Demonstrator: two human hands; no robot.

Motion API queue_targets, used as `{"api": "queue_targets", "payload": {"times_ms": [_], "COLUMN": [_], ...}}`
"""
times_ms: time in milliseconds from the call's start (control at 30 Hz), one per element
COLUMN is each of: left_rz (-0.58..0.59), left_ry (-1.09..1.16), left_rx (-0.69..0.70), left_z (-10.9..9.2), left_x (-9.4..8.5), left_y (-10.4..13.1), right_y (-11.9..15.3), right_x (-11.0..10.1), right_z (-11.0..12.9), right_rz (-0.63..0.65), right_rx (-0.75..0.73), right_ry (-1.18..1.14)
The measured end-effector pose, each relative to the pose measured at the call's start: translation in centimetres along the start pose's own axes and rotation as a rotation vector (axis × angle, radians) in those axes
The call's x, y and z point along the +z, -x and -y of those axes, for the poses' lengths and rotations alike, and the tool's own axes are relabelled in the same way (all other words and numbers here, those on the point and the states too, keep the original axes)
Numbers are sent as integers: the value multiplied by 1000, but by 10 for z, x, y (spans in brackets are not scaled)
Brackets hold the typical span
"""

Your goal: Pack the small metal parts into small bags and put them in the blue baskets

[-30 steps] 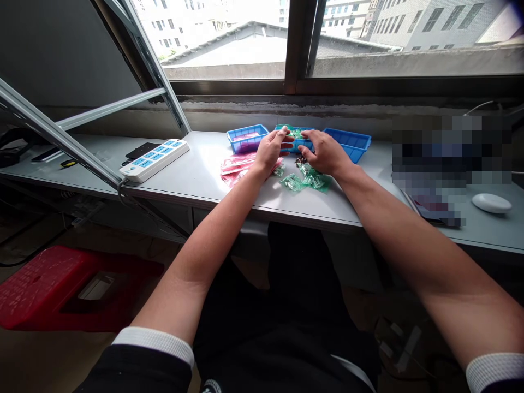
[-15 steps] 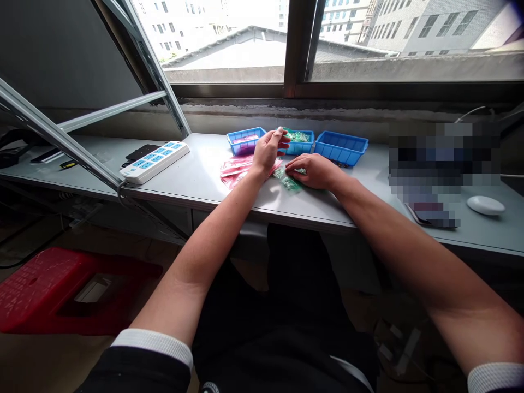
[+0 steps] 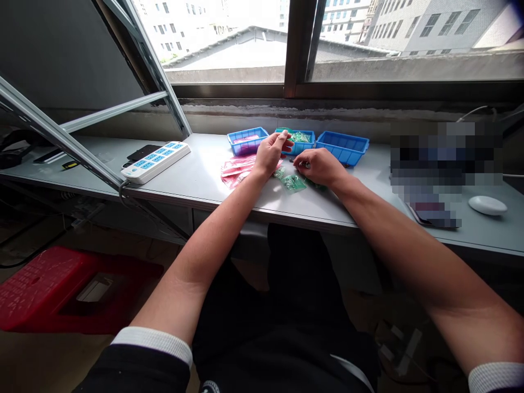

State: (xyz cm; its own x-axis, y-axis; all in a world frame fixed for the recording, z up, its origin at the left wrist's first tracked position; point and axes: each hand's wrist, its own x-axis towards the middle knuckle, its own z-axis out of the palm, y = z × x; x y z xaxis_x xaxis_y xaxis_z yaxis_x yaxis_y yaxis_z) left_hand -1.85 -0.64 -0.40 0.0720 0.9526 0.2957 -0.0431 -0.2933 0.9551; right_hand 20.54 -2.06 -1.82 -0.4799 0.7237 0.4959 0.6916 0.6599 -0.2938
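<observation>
My left hand (image 3: 272, 152) is raised in front of the middle blue bin (image 3: 305, 148), its thumb and fingertips pinched together; what they hold, if anything, is too small to tell. My right hand (image 3: 319, 165) is low over the table beside it, fingertips closed on something I cannot make out. Small green bags (image 3: 293, 183) lie just below and left of its fingers. Pink bags (image 3: 236, 166) are spread left of my left wrist. Green bags fill the middle bin, and pink ones lie in the left blue bin (image 3: 250, 143).
A right blue bin (image 3: 343, 146) stands behind my right hand. On the left are a white power strip (image 3: 158, 162) and a metal frame (image 3: 114, 113). A white mouse (image 3: 487, 205) lies at the right. A red stool (image 3: 45, 284) stands below the table.
My right hand has lifted and shifted slightly right, drawing its fingers together and uncovering more of the green bags. My left hand has moved slightly right, still pinched.
</observation>
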Motion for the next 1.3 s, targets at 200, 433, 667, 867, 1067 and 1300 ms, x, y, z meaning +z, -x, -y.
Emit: {"api": "queue_targets", "payload": {"times_ms": [200, 433, 667, 867, 1067, 1300], "left_rz": [42, 130, 200, 308, 324, 203], "left_ry": [-13, -87, -207, -80, 109, 124], "left_rx": [59, 165, 215, 162, 163, 188], "left_z": [13, 25, 32, 28, 38, 43], "left_x": [-1, -4, -8, -5, -8, -10], "left_y": [-7, -12, -15, -13, -18, -26], "right_y": [-2, -2, -4, -5, -4, -4], "right_x": [-3, -7, -9, 0, 4, 1], "right_z": [9, 12, 21, 16, 10, 14], "right_rz": [-89, -298, -405, -479, -402, -417], "right_rx": [119, 236, 204, 65, 0, 83], "right_ry": [-171, -350, -355, -296, -240, -271]}}
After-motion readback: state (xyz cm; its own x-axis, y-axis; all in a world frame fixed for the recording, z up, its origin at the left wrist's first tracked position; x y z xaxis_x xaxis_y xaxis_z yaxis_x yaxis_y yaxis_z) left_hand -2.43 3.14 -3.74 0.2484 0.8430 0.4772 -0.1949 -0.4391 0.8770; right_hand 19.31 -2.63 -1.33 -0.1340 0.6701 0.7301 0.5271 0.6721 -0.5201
